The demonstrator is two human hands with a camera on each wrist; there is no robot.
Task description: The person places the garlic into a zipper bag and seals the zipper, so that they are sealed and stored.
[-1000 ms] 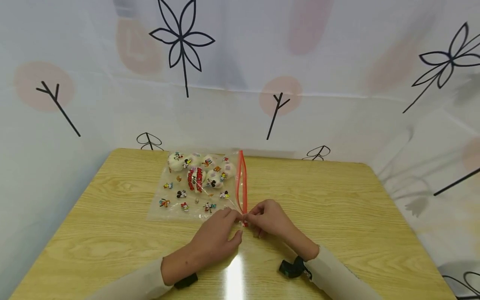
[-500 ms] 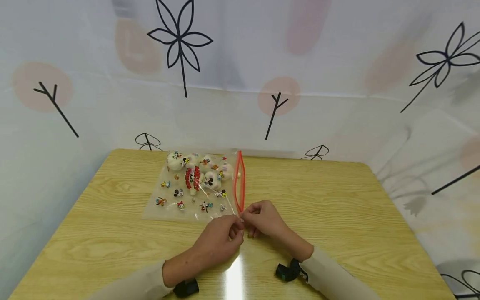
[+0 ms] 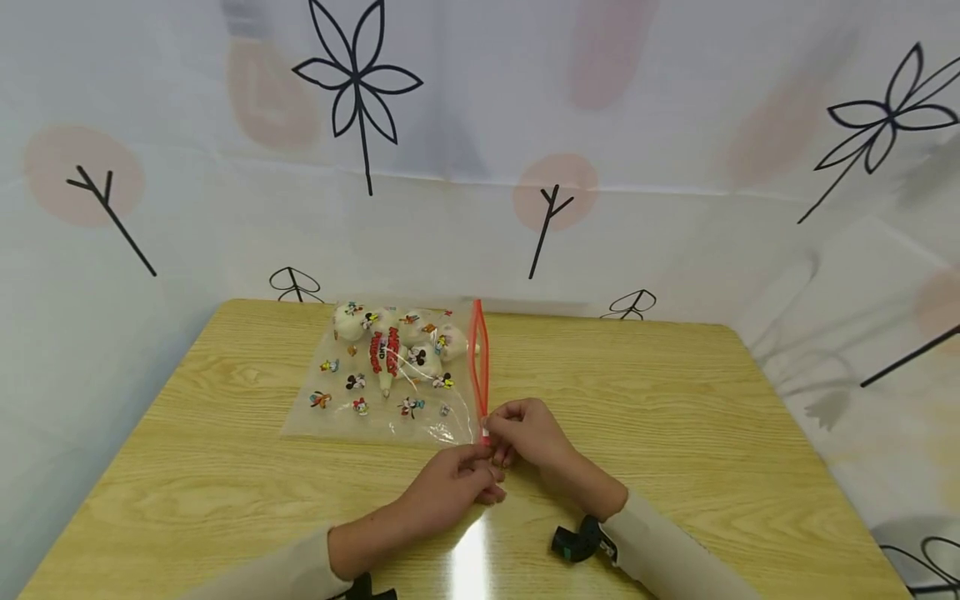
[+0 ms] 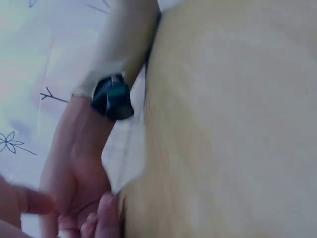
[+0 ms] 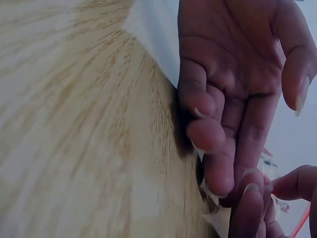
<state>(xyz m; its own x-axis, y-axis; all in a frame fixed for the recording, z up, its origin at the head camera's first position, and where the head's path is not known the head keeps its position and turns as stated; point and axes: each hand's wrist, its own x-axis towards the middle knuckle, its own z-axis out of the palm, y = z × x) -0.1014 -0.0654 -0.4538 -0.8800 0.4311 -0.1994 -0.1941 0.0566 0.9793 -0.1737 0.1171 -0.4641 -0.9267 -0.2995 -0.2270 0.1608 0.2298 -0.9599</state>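
A clear zip bag [image 3: 337,421] with cartoon prints lies flat near the table's far side. Inside are several whitish, rounded things [image 3: 423,360], their kind blurred by the plastic. The bag's red zip strip [image 3: 483,367] runs along its right side, with a gap showing between its two edges. At the strip's near end, my right hand [image 3: 528,433] pinches the corner between thumb and fingers. My left hand [image 3: 442,492] is just below, its fingertips against that corner; in the right wrist view the left palm [image 5: 233,54] shows loosely bent fingers and a thumb standing apart.
The wood-grain table [image 3: 675,417] extends on both sides of the bag. A white cloth [image 3: 450,233] printed with flowers hangs behind it and at the sides. A black wrist device [image 3: 576,542] sits under the right forearm.
My left hand has slid slightly toward me, its thumb and fingers coming off the corner they pinched. The right hand keeps its pinch there. The bag has shifted a little left.
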